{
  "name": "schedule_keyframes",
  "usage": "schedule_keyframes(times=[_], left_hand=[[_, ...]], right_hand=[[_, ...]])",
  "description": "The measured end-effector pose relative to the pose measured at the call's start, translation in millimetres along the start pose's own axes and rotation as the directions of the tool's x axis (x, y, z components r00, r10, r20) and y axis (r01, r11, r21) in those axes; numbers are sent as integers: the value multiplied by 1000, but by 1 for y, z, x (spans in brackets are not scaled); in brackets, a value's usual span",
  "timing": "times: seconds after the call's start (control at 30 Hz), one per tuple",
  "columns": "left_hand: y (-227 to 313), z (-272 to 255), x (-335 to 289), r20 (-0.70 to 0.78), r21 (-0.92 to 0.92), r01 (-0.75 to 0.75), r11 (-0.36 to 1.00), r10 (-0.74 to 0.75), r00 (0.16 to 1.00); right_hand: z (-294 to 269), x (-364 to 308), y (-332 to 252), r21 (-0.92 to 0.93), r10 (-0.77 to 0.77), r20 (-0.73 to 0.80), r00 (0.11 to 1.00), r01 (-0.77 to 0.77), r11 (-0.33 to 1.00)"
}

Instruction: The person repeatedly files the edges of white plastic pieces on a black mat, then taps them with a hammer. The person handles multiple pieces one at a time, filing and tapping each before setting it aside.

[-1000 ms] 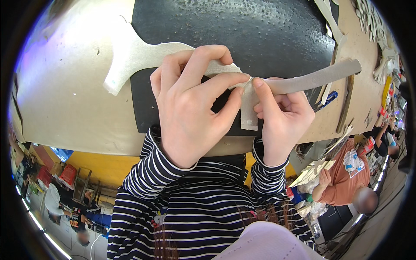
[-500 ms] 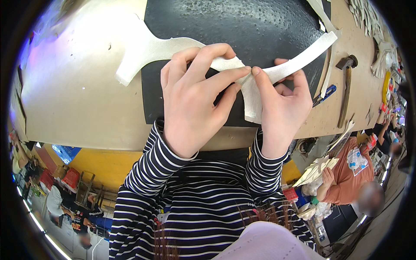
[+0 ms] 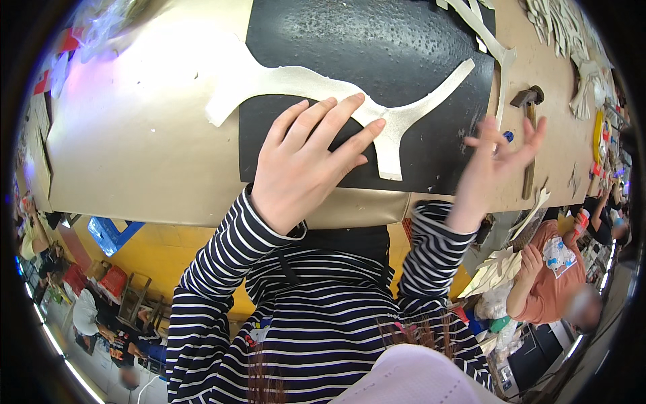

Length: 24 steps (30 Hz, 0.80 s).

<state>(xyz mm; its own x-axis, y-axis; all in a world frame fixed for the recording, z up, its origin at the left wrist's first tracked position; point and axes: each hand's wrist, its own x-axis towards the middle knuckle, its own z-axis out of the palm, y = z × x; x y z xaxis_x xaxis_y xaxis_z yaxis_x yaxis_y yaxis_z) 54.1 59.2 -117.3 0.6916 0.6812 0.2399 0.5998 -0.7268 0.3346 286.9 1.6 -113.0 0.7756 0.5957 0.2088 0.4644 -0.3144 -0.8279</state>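
While its broad left end rests on the bare desk (image 3: 155, 161), the pale forked piece (image 3: 313, 79) now lies flat across the black mat (image 3: 431, 155), its right arm no longer lifted and bent. The left hand (image 3: 303, 161) has let go of its pinch: the fingers are loosely spread, tips resting on the piece beside the fork, gripping nothing. The pinching at the fork therefore seems finished, at least for now. No label or writing can be made out on the piece or mat; the striped shirt (image 3: 323, 289) carries small lettering and a printed motif. The right hand (image 3: 490, 165), blurred, has left the piece and swung right, open and apparently empty, over a blue tool (image 3: 508, 137) it partly hides. Just beyond lies a hammer (image 3: 529, 174), without readable marks. Farther right, a co-worker's orange-brown top (image 3: 548, 296) bears a pale patch with a blue picture.
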Motion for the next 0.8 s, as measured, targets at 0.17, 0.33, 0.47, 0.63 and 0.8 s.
schedule_keyframes(times=[0.17, 0.33, 0.47, 0.63, 0.8], left_hand=[[7, -2, 5, 25, 86, 5, 996, -7, 1000], [12, 3, 16, -29, 125, 31, 992, -27, 999], [17, 9, 11, -73, 164, 41, 986, -30, 997], [9, 14, 3, -130, 34, 47, 998, -42, 991], [7, 18, -3, -299, -105, -19, 994, -13, 954]], right_hand=[[-80, 67, 82, -669, -309, 125, 943, 310, 675], [-109, 96, 146, -693, -290, 186, 939, 335, 639], [-102, 112, 164, -785, -329, 202, 923, 353, 510], [-100, 101, 127, -612, -195, 112, 974, 222, 759], [-99, 26, 51, 316, 61, 245, 967, -139, 939]])
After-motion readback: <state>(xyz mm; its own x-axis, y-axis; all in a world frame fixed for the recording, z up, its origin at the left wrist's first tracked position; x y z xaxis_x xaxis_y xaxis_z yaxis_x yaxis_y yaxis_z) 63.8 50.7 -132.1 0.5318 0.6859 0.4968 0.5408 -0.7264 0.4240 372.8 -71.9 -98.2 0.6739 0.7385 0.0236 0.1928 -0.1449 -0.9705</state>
